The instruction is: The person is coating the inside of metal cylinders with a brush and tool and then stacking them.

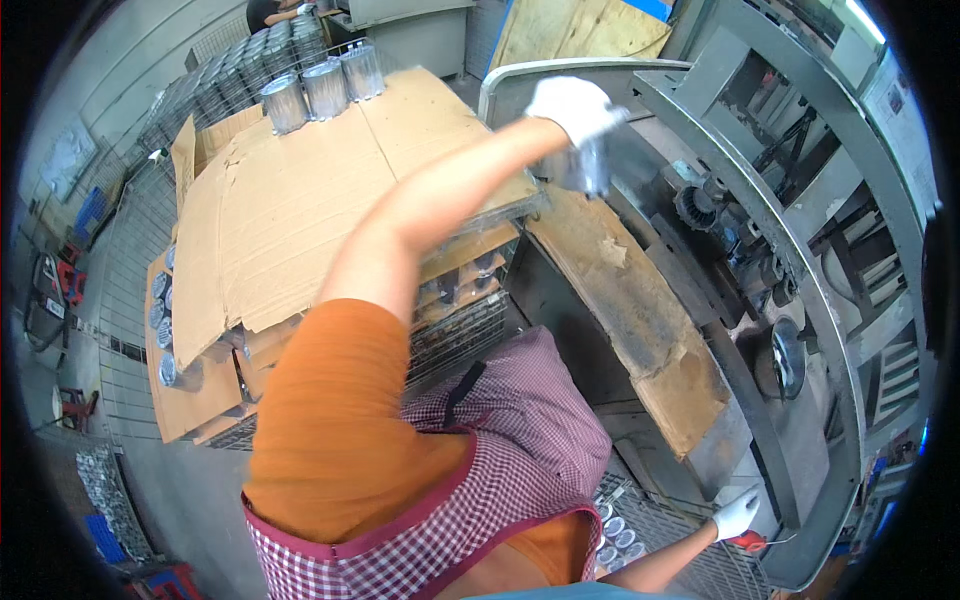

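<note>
My left arm, in an orange sleeve, reaches across to the machine side. My left hand [575, 108], in a white glove, is closed on a grey metal cylinder [590, 168], blurred by motion, above the end of a worn cardboard-covered ledge [630, 300]. At the lower right, my right hand [737, 515], also gloved in white, closes on a red-handled tool [750, 541] with a thin metal rod sticking out to the right. Three similar metal cylinders [325, 88] stand upright at the far edge of a cardboard sheet [300, 190].
Under the sheet, a wire cage [460, 335] holds layers of parts and cardboard. More cylinders [245, 75] fill a cage behind. Grey machine frame bars [790, 240] curve along the right. Another wire basket [690, 550] with round parts sits low. Another person [280, 12] works at the back.
</note>
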Demonstrator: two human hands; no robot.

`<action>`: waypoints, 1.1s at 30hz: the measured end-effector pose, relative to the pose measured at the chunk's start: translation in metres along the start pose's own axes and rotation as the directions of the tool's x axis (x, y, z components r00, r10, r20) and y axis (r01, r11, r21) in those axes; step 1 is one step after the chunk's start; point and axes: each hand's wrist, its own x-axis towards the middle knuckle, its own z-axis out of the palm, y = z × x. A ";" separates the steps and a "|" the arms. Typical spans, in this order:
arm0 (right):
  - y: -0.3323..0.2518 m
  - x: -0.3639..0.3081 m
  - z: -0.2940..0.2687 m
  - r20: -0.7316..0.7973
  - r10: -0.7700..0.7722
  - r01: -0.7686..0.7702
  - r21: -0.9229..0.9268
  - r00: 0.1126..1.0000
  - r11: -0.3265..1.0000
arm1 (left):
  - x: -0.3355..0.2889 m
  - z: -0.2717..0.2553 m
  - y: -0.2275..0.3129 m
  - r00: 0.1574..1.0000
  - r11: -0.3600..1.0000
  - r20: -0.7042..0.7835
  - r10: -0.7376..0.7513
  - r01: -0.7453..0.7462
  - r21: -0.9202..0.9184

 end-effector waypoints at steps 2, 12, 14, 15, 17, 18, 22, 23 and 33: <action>-0.003 -0.003 -0.004 0.029 -0.001 0.001 0.021 1.000 1.000 | 0.011 0.039 0.018 0.997 0.998 0.078 0.027 -0.031 0.052; 0.001 0.003 0.001 0.044 0.044 -0.045 0.016 0.998 0.999 | -0.037 0.161 0.031 0.987 0.987 -0.056 -0.152 0.154 0.044; 0.007 0.007 0.005 -0.006 0.031 -0.031 0.034 1.000 0.999 | -0.045 0.159 0.050 0.959 0.980 -0.219 -0.179 0.193 0.043; 0.010 0.009 0.007 0.018 0.051 -0.051 0.031 0.999 0.998 | -0.047 0.158 0.063 0.964 0.990 -0.229 -0.136 0.123 -0.070; 0.013 0.014 0.008 0.012 0.028 -0.029 0.014 1.000 0.999 | -0.058 0.163 0.083 0.926 0.978 -0.352 0.137 -0.182 -0.098; 0.013 0.016 0.009 -0.018 0.011 -0.011 0.010 1.000 1.000 | -0.063 0.170 0.093 0.928 0.965 -0.317 0.197 -0.241 -0.108; 0.015 0.013 0.007 0.011 0.036 -0.037 0.034 0.999 0.999 | -0.095 0.213 0.094 0.970 0.941 -0.101 0.223 -0.241 -0.238; 0.018 0.009 0.009 -0.084 -0.050 0.058 0.094 0.995 0.994 | -0.099 0.224 0.094 0.966 0.941 -0.158 0.207 -0.241 -0.237; 0.071 0.028 0.032 -0.171 -0.334 0.353 0.093 0.927 0.931 | -0.107 0.244 0.089 0.974 0.951 -0.133 0.181 -0.208 -0.228</action>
